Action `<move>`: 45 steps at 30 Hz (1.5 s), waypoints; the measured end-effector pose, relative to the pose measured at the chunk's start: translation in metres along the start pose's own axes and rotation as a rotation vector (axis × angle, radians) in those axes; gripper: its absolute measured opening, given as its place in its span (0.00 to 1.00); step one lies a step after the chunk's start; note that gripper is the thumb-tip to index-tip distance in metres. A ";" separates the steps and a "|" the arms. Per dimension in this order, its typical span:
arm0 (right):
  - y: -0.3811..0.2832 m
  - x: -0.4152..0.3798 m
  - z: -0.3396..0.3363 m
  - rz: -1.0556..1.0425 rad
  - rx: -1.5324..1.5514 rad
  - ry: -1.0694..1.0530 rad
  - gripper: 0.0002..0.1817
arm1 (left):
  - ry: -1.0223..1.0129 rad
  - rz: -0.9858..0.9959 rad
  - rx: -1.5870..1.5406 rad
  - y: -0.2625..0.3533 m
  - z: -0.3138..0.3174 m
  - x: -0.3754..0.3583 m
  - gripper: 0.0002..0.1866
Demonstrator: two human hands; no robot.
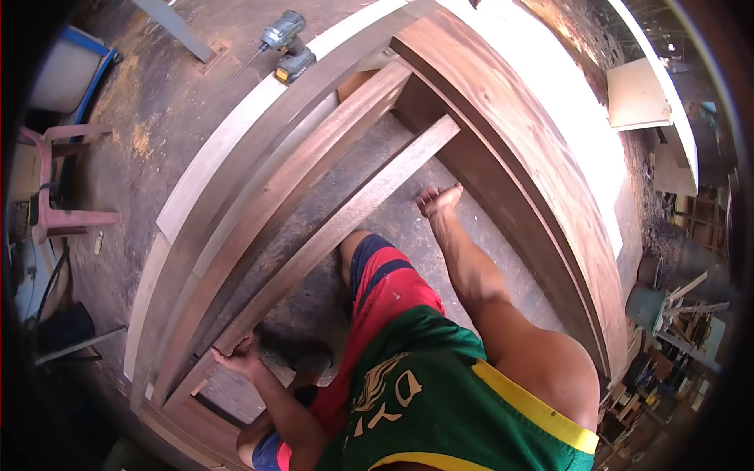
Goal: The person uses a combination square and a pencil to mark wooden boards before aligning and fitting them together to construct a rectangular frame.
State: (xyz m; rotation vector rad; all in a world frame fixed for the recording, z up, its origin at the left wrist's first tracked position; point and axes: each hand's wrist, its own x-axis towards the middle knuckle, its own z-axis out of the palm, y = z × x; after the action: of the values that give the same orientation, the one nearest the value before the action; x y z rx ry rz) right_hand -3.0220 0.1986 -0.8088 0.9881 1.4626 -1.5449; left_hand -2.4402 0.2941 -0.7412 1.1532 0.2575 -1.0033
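Note:
A narrow wooden bar (357, 210) runs diagonally inside a large wooden frame (503, 102), its upper end near the frame's right-hand board. My left hand (240, 359) is at the bar's lower part, thumb stretched out and fingers apart, seemingly against its edge. My right hand (441, 201) is raised a little below the bar's upper end, apart from it, fingers loosely bent with nothing in them. A second, thicker wooden rail (290, 200) lies to the left of the bar, along the frame's left side. My legs are inside the frame.
A cordless drill (287, 45) with a long bit stands on the pale board at the upper left. A pink plastic stool (75, 184) is on the concrete floor at left, near a metal leg (177, 30). Wood scraps and a bucket (646, 306) clutter the right.

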 end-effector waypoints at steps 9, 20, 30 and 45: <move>0.015 0.003 0.072 -0.083 0.160 -0.495 0.24 | -0.012 -0.054 0.057 0.000 0.037 -0.026 0.39; 0.020 -0.009 0.043 -0.106 0.212 -0.809 0.37 | -0.058 -0.026 0.092 0.008 0.016 -0.009 0.40; 0.004 -0.064 0.039 -0.285 -0.468 -0.771 0.32 | 0.225 0.019 0.124 0.013 0.030 -0.014 0.32; 0.011 -0.062 0.043 -0.211 -0.397 -0.923 0.40 | 0.249 -0.005 0.171 0.034 0.021 0.007 0.34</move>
State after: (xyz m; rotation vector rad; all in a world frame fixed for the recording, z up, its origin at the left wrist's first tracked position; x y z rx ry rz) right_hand -2.9886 0.1568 -0.7548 -0.1424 1.1206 -1.4592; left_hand -2.4169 0.2736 -0.7153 1.4363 0.3784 -0.8987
